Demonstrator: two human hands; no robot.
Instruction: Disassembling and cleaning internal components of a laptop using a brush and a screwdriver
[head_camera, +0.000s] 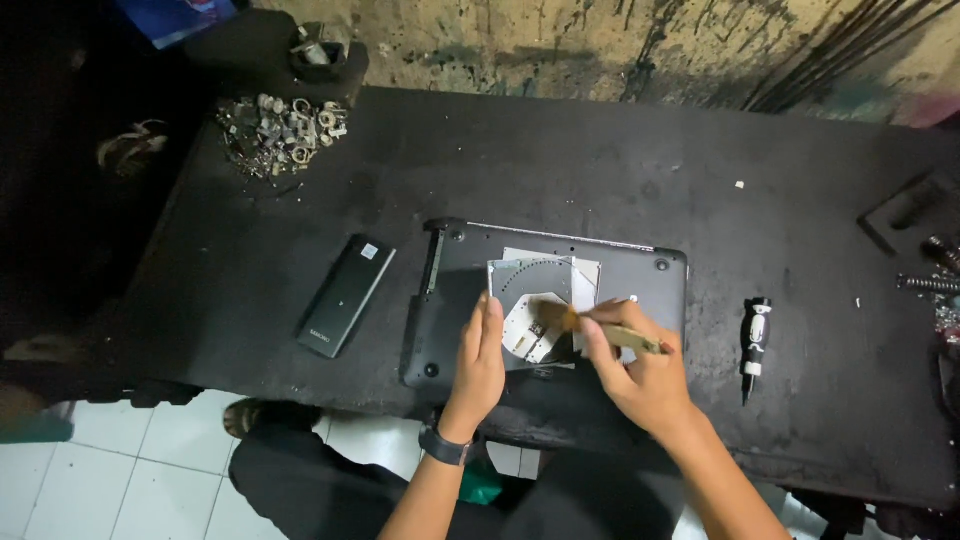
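Centre of the frame, just below the middle: a square silvery optical drive (540, 305) lies on top of an upturned dark laptop (640, 275), its metal underside and round hub facing up. The right hand (640, 365) is closed round a small brush (600, 328), thumb and fingers pinching the pale handle, bristles resting on the drive's surface near its middle. The left hand (480, 360) stands on edge against the drive's left side, fingers straight and pressed together, touching it. A dark watch (445, 447) sits on that wrist.

Out from there, the laptop lies on a black, grimy worktable (560, 160), close to its near edge. Left of the laptop, well apart from it, a long black battery pack (347, 294) lies at a slant. To the right of the laptop, a black-and-white screwdriver (754, 348) lies pointing toward the bottom of the frame. Upper left corner of the table: a heap of small metal parts (282, 132). Far right edge: dark tools (925, 270), too dim to tell apart. Bottom left, white floor tiles (130, 460).
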